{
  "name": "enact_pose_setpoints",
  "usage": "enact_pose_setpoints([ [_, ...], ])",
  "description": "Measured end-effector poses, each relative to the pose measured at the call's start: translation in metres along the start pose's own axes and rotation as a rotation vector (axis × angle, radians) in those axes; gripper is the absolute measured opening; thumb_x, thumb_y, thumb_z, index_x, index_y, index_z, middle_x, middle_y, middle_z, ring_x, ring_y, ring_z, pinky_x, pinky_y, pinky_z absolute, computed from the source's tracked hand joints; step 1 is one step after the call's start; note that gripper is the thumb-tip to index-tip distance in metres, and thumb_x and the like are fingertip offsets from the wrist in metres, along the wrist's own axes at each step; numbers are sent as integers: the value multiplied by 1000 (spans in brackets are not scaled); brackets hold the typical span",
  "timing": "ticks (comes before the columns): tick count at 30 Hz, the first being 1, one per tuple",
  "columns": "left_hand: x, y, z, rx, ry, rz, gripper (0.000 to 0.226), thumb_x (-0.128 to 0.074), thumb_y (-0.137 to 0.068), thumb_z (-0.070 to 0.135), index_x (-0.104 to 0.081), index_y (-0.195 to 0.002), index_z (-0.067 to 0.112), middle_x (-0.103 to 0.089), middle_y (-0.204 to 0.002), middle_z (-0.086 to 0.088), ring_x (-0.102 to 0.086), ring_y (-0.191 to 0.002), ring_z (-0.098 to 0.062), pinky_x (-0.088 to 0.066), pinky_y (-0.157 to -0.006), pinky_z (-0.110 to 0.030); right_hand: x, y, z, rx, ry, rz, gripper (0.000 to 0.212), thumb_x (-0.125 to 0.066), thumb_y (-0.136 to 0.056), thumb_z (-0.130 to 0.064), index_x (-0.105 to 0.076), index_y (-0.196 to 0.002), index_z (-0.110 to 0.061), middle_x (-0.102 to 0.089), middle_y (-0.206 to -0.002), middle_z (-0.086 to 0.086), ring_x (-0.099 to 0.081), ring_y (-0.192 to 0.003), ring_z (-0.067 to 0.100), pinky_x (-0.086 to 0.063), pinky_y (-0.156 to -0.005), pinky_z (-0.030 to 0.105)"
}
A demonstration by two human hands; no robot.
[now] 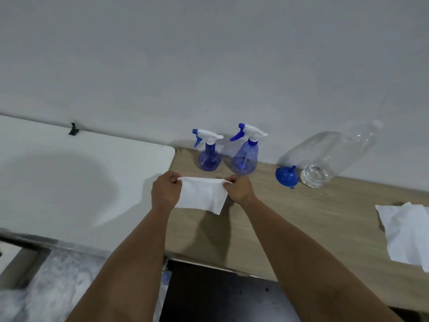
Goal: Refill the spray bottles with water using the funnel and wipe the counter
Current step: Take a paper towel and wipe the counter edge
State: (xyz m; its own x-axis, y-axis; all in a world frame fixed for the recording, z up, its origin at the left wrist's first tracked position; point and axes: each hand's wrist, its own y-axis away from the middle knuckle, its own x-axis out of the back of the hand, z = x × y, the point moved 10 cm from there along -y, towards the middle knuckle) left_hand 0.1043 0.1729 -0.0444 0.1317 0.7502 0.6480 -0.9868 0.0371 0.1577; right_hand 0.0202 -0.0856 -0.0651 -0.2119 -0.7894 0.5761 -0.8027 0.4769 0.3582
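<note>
White paper tissue [202, 194], light and limp, is pinched taut at its top corners by left hand [166, 190] and right hand [240, 189], mid-frame above the wooden counter [313, 212].

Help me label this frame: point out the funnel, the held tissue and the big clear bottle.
funnel [286, 176]: head view, on its blue cone.
tissue [202, 194]: head view, middle of the sheet stretched between both hands.
clear bottle [325, 154]: head view, on its transparent side wall.
</note>
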Motion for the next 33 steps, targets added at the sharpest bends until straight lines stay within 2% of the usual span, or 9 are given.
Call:
enact_pose_setpoints([
  [3,-4,-6,0,-105,-95,-1,29,-61,-95,19,-66,-123,18,-70,-122,-5,-65,-113,-27,-49,-100,-37,-4,-1,-5,56,244,92,37,-62,-100,-24,-65,-135,-14,-65,-138,10,-61,-126,31,-49,-104,40],
  [5,-6,-3,2,-201,-270,-8,39,-58,-98,28,-59,-135,18,-63,-134,-7,-57,-125,-29,-47,-105,-43,-11,11,-15,161,496,180,42,-57,-101,-30,-57,-142,-21,-54,-145,8,-52,-131,32,-47,-104,48],
  [7,-8,2,2,-277,-428,-11,46,-54,-99,34,-52,-142,18,-54,-146,-6,-45,-138,-29,-41,-111,-46,-34,23,-25,294,633,160,49,-53,-102,-35,-47,-149,-25,-43,-155,8,-41,-141,33,-38,-111,54],
  [10,-11,6,0,-332,-593,-33,54,-45,-101,44,-43,-150,20,-39,-159,-5,-26,-150,-28,-28,-119,-47,-76,29,-29,364,761,25,64,-42,-105,-43,-25,-163,-24,-11,-173,13,-6,-160,38,-8,-125,67],
  [12,-12,7,-1,-337,-649,-25,59,-39,-101,51,-39,-152,21,-33,-162,-4,-21,-152,-29,-22,-121,-48,-96,30,-31,386,842,6,70,-37,-106,-49,-15,-166,-21,5,-175,17,9,-160,44,8,-121,74],
  [15,-9,8,-3,-340,-656,-9,63,-31,-99,54,-40,-151,19,-35,-161,-6,-21,-152,-31,-23,-121,-50,-108,32,-37,360,934,76,77,-34,-104,-55,-12,-166,-16,15,-172,22,16,-156,51,23,-112,77],
  [21,-3,10,-7,-365,-645,22,68,-23,-97,53,-47,-147,14,-43,-156,-11,-29,-149,-35,-28,-117,-52,-132,16,-29,358,848,-43,77,-25,-107,-57,-3,-167,-15,11,-173,22,15,-159,44,9,-123,70],
  [27,2,13,-10,-352,-629,12,68,-22,-98,53,-47,-147,14,-42,-156,-10,-28,-149,-34,-27,-118,-52,-135,12,-11,311,738,-23,80,-19,-105,-61,4,-167,-17,17,-173,17,20,-159,38,12,-126,61],
  [33,-2,23,-13,-330,-635,-6,53,-40,-102,40,-44,-149,14,-40,-157,-9,-23,-151,-32,-29,-116,-50,-116,20,10,316,727,40,79,-17,-104,-60,1,-167,-17,12,-174,16,16,-161,34,13,-126,58],
])
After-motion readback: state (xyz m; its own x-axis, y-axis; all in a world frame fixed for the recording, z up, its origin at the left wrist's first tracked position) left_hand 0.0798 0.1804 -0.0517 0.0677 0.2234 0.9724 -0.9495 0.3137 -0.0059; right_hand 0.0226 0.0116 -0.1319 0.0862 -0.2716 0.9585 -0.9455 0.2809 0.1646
